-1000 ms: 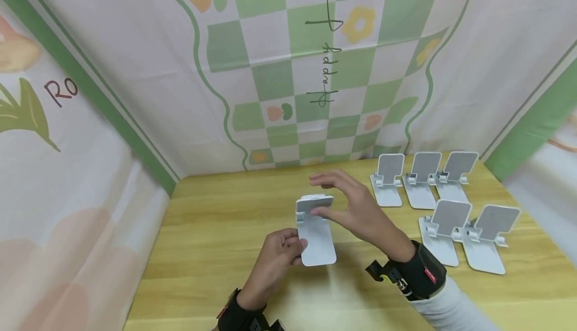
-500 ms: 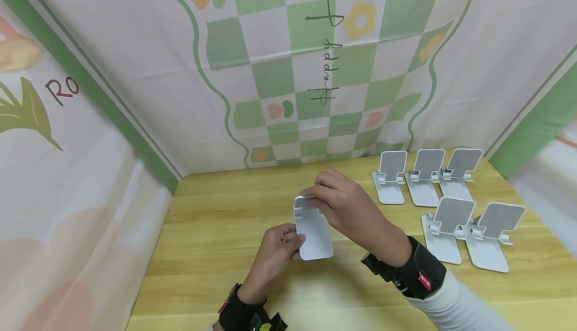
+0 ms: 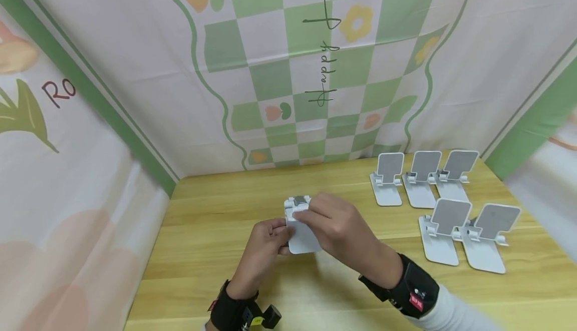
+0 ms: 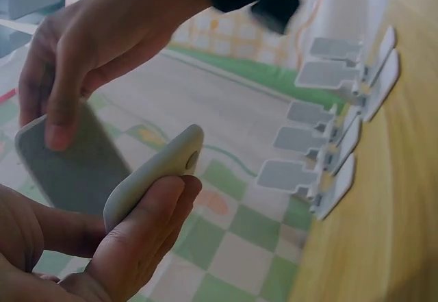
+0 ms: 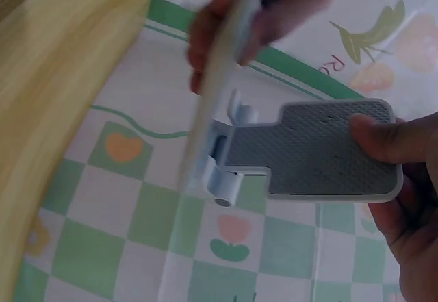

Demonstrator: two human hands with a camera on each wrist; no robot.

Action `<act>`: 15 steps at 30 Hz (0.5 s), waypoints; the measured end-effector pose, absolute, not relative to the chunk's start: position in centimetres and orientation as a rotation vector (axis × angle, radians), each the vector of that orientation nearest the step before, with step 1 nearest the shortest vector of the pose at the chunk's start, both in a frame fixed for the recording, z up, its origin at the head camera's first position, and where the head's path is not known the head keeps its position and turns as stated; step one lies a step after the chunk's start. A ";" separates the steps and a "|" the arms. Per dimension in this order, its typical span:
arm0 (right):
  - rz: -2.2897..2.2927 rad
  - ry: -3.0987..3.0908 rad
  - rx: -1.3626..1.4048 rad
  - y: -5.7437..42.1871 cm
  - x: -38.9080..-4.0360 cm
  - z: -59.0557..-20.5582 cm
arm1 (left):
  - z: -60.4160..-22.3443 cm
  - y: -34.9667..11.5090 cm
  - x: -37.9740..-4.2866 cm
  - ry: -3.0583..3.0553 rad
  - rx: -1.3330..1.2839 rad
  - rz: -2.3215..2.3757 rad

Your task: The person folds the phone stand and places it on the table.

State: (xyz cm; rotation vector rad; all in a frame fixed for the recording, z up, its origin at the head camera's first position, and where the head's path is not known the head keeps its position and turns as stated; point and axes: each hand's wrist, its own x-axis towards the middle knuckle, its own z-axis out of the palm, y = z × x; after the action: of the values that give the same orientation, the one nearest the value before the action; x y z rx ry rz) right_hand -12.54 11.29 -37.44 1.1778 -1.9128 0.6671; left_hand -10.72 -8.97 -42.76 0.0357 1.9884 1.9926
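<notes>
Above the worktop [image 3: 216, 263], left fingers [image 4: 140, 223] grip the base [image 4: 154, 175] of 1 stand [image 3: 304, 241], long axis running near to far. Right fingers [image 4: 65, 90] pinch the plate [image 5: 321, 155] at its end opposite the hinge [image 5: 222, 187]; it juts angled from the smooth white base, its grey face cross-textured.

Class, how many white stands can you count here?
6: one held stand in the left hand and right hand; on the table at right, three back stands and two front stands.
</notes>
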 end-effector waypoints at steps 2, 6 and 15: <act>0.645 -1.903 1.182 11.0 -12.3 -38.0 | -42.6 -9.1 -10.8 2.006 0.036 2.002; 0.587 -1.890 1.179 10.6 -12.1 -39.1 | -42.4 -9.5 -11.0 2.030 0.037 2.010; 0.494 -1.874 1.188 10.1 -11.5 -41.1 | -42.1 -10.1 -11.1 2.033 0.018 2.028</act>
State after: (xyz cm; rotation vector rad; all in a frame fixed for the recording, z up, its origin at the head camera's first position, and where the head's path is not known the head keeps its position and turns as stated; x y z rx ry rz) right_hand -11.49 10.10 -41.10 1.1876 -1.8741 0.4936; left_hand -11.05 -10.06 -42.05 0.0180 2.0330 2.0280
